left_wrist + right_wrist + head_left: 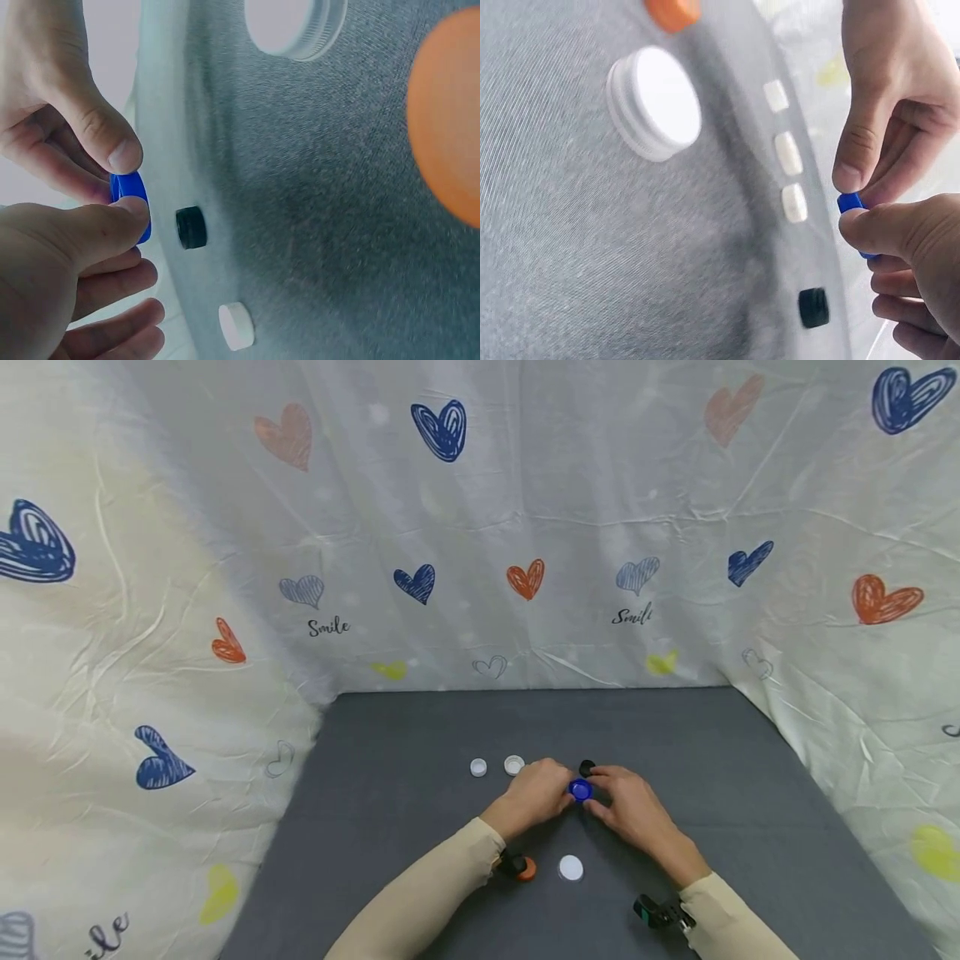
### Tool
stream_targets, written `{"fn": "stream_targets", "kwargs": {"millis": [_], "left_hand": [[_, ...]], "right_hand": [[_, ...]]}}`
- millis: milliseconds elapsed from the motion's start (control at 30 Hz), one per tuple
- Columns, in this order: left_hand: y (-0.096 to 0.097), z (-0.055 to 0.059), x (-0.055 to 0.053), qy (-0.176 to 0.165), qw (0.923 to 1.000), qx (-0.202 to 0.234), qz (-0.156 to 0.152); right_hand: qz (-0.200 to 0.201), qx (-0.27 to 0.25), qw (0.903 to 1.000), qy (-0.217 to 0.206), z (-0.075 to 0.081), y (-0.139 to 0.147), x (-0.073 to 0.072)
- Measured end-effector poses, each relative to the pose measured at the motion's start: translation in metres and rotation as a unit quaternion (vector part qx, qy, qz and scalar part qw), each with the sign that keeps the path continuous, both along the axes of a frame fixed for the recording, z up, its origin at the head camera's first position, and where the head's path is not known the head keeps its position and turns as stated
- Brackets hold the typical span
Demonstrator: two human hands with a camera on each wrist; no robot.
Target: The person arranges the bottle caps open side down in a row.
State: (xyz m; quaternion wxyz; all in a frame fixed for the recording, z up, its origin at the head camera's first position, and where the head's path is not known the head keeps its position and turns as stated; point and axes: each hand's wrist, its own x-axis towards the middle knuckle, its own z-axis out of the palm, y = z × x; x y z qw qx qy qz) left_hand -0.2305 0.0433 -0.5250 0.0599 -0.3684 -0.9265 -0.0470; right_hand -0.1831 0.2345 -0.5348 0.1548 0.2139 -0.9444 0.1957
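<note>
A small blue bottle cap [581, 789] is between my two hands, over the dark grey table. My left hand [537, 789] pinches its left side with thumb and fingers. From the other side, my right hand [632, 803] pinches it too. Both thumbs press on the cap's near side in the left wrist view, where part of the blue cap [142, 229] shows below the left thumb. Just behind the hands, a black cap [587, 767] lies on the table. A white cap [513, 765] sits right beside the left hand's knuckles.
Another white cap [478, 767] lies farther left. Nearer the body are a larger white lid [571, 867] and an orange cap [527, 870], the latter partly hidden by the left wrist camera. A patterned cloth [450, 527] hangs behind and beside the grey table [420, 735].
</note>
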Motion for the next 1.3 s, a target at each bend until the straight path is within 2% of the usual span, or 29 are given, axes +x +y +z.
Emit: {"fn": "stream_targets", "kwargs": {"millis": [200, 367, 633, 867, 1100, 1300], "left_hand": [[-0.015, 0.013, 0.006, 0.046, 0.9981, 0.037, -0.017], [-0.028, 0.025, 0.011, 0.073, 0.9949, 0.066, -0.019], [-0.046, 0.044, 0.018, 0.077, 0.9893, 0.121, -0.025], [-0.062, 0.057, 0.024, 0.1, 0.983, 0.148, -0.043], [-0.079, 0.058, 0.03, 0.102, 0.9783, 0.173, -0.048], [-0.091, 0.058, 0.034, 0.112, 0.9749, 0.185, -0.055]], "right_hand": [[0.009, -0.026, 0.9994, 0.023, 0.011, -0.005, 0.001], [0.02, -0.042, 0.9977, 0.051, 0.022, -0.01, 0.002], [0.041, -0.058, 0.9937, 0.087, 0.039, -0.021, 0.006], [0.058, -0.07, 0.9904, 0.105, 0.052, -0.031, 0.008], [0.085, -0.078, 0.9853, 0.126, 0.058, -0.041, 0.009], [0.106, -0.084, 0.9832, 0.122, 0.058, -0.05, 0.01]]}}
